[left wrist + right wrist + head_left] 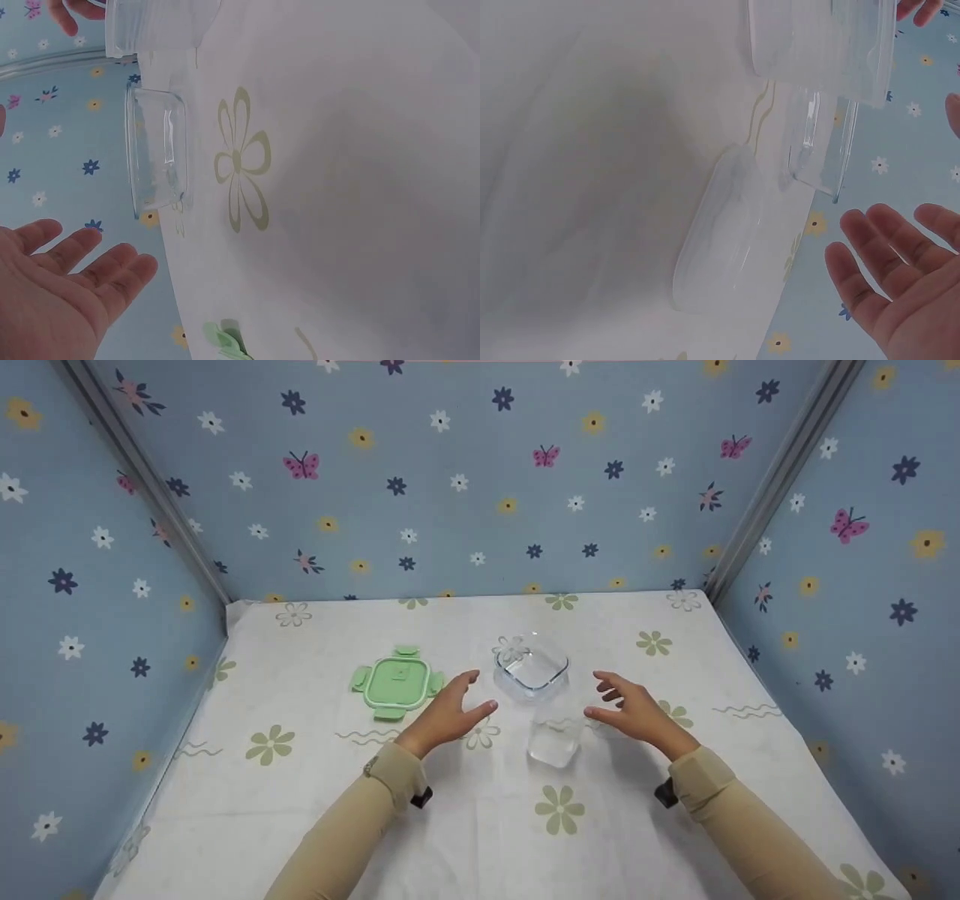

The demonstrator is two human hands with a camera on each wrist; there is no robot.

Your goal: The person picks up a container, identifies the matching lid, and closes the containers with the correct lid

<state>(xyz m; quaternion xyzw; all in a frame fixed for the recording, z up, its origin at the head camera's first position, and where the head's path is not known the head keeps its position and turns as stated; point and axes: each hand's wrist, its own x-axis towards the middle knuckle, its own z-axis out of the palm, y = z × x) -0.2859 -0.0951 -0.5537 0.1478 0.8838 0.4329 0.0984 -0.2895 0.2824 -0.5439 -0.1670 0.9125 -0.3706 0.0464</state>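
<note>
My left hand point(445, 717) hovers between the green snap lid point(398, 682) and the glass container point(534, 687), fingers loosely extended and holding nothing. Opposite it, my right hand point(637, 715) is also held up with relaxed fingers and touches nothing. The glass container is square, clear and without a cover. Nearer to me stands a clear plastic container point(553, 750), between the two hands. In the right wrist view, a flat, rounded translucent piece point(718, 232) lies beside that plastic container point(821, 52); whether it is a lid I cannot tell.
A white cloth with green flower prints point(480, 802) covers the table. Blue patterned panels point(450, 480) enclose the back and both sides, joined by grey corner posts point(780, 472).
</note>
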